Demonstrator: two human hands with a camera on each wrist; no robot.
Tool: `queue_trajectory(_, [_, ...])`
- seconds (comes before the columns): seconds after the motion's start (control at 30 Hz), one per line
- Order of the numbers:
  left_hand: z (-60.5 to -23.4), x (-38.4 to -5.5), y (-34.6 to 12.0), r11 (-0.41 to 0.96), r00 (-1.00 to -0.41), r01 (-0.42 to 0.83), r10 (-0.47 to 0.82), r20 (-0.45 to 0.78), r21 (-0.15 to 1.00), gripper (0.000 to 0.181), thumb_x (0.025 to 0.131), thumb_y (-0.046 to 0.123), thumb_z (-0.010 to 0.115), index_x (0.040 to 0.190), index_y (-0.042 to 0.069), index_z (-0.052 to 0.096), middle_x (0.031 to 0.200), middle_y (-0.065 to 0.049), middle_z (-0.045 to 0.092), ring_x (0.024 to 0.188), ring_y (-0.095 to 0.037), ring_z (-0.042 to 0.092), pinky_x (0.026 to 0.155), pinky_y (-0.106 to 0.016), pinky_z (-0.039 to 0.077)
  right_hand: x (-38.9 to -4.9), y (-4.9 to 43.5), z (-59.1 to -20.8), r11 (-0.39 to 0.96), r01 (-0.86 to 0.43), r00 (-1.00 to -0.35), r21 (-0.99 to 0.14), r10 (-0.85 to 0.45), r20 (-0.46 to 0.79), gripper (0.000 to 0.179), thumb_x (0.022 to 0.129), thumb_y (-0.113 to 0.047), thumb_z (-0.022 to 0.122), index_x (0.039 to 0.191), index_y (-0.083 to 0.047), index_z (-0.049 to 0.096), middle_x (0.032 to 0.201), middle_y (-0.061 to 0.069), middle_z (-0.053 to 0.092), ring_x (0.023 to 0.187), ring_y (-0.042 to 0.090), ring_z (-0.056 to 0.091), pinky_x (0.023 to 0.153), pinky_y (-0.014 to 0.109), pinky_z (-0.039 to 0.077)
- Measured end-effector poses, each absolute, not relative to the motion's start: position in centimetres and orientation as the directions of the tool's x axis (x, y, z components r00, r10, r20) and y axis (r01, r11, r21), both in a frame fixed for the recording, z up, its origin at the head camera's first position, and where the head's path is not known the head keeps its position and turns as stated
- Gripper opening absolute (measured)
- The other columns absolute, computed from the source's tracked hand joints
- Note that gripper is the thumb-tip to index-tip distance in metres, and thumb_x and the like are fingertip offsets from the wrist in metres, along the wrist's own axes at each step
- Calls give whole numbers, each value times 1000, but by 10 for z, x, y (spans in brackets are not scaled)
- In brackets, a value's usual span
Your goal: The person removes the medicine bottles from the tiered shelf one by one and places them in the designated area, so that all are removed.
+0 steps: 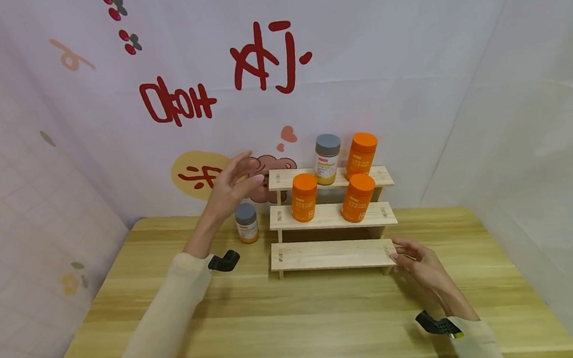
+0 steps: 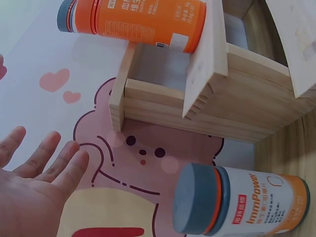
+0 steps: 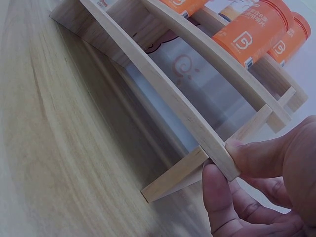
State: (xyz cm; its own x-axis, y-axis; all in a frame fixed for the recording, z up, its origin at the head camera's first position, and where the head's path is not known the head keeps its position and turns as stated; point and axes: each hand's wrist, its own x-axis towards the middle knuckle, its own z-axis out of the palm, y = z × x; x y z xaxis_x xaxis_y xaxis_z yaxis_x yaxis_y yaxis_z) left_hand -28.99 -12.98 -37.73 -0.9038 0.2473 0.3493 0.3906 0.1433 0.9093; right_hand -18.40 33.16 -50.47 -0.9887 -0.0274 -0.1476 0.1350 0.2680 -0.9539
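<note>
At the right end of the stepped wooden rack on the surface, the right hand pinches the lowest board; over left, the left hand, fingers spread, empty, hangs near a grey-capped bottle.

In the head view, the base of the rear orange supplement jar is hidden by the front orange supplement jar. The fine print on the top-tier grey-lidded jar is too small to be read. The bear print is partly covered by the left hand and the three-tier wooden rack. The left sleeve, right sleeve and desk are cut off by the bottom edge. In the left wrist view, the left hand is cropped at the left and bottom edges. In the right wrist view, the right hand is cropped at the right.
</note>
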Motion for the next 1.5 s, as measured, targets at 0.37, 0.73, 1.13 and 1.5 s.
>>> queue_trajectory(0.37, [-364,-292,-120,168,-895,402,279,348,900,68,98,27,67,159,20,38,156,-17,48,148,-35,43,122,-61,33,-185,332,-505,265,134,-989,-955,-26,-146,55,102,-8,63,152,3,42,125,13,61,96,3,65,84,26,61])
queue_trajectory(0.73, [-361,-301,-101,128,-891,377,321,322,917,70,98,25,69,160,17,36,152,-20,49,143,-38,47,120,-57,38,-184,333,-507,258,129,-989,-957,-31,-142,56,102,-8,62,153,4,41,128,16,59,97,3,65,84,27,62])
queue_trajectory(1.13, [-363,-306,-83,132,-899,363,310,310,922,64,98,23,69,157,16,42,148,-21,54,136,-34,55,116,-55,44,-183,334,-511,274,122,-990,-954,-32,-135,57,100,-9,66,151,6,43,120,6,63,94,4,66,82,26,62])
queue_trajectory(1.5, [-361,-310,-71,131,-905,328,327,272,936,65,99,28,67,158,17,40,151,-18,53,137,-32,55,112,-53,48,-182,333,-508,283,113,-991,-952,-41,-130,54,102,-3,59,152,6,40,122,12,61,96,1,65,83,26,62])
